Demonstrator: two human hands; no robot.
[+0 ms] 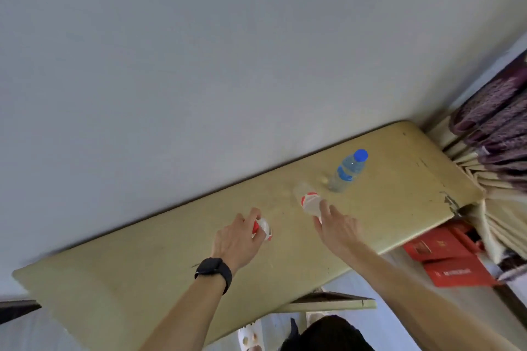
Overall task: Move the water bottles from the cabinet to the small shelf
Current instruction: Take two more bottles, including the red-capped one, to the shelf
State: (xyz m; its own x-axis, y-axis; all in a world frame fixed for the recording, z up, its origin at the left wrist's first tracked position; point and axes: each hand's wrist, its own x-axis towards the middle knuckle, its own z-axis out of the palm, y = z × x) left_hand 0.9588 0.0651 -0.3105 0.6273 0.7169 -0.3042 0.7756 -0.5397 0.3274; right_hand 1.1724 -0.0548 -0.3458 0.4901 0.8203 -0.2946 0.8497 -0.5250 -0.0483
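**Two Hands at Bottles on Yellow-Beige Tabletop**

A long, pale yellow-beige tabletop with rounded corners (137,273) runs diagonally along a plain grey wall (199,65). The view does not establish whether this surface belongs to the cabinet or the small shelf. Its front edge is chipped near the right end.

Three water bottles are on or over it.

- A small clear plastic bottle with a blue cap and blue label (348,171) stands upright towards the right end, apart from both hands.
- A small clear plastic bottle with a red-and-white label (309,202) is nearer the middle, blurred and apparently tilted.
- A second small clear bottle with a red label (262,229) is to its left.

The left hand (242,239) has its fingers curled round the second red-labelled bottle and holds it just above or on the tabletop; contact with the surface cannot be confirmed. A black wristwatch (212,272) sits on that wrist.

The right hand (339,229) reaches to the first red-labelled bottle with its fingers fairly straight, the forefinger lying against the bottle's side. Whether it actually grips the bottle cannot be told, as the thumb is hidden.

Below the tabletop's right end lie flat red boxes (445,259). A cream pleated curtain (490,216) hangs beside that end, with purple patterned fabric (490,117) above it.
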